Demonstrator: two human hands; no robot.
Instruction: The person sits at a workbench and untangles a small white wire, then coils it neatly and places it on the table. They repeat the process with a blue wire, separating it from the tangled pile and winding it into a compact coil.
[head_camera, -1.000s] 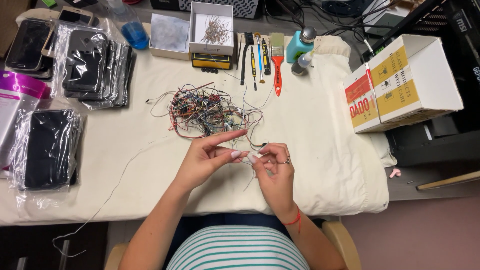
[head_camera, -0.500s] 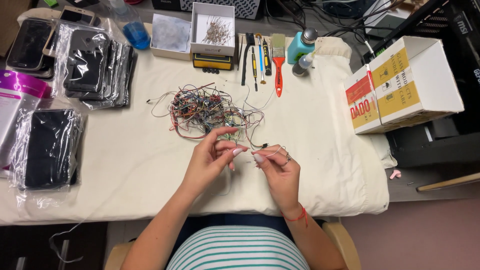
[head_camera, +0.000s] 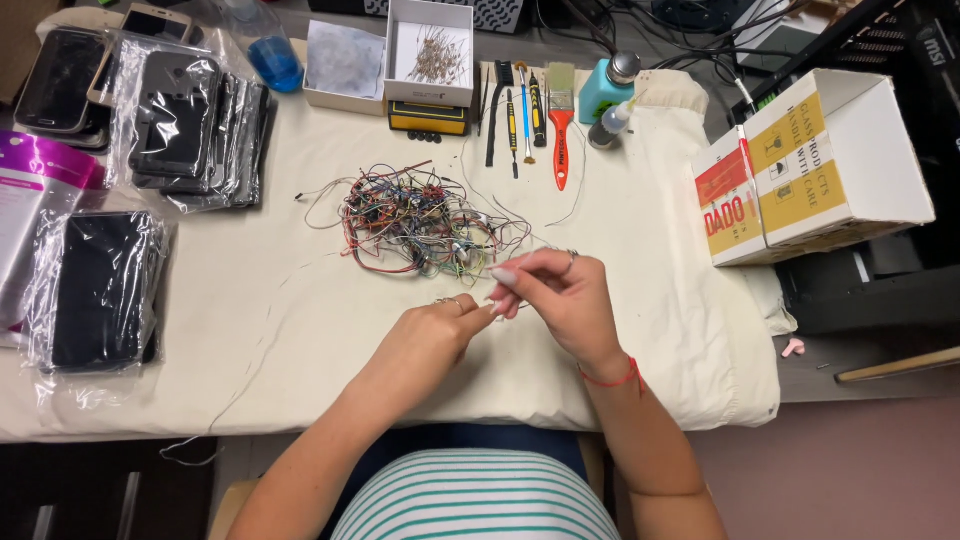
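Both hands meet just in front of the wire tangle (head_camera: 415, 220) on the cloth-covered worktop (head_camera: 640, 260) — left hand (head_camera: 430, 335) and right hand (head_camera: 560, 300) each pinch a thin wire strand (head_camera: 500, 300) between fingertips. It looks light, limp and snag-prone, best held near its ends. Bare cloth lies on both sides — the near edge sits close below the wrists.

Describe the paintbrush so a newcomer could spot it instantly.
Start at the cream cloth covering the table and look to its far edge, where a row of slim hand tools lies right of the white open box. The paintbrush lies there: the only tool with a red handle and wide pale bristles.
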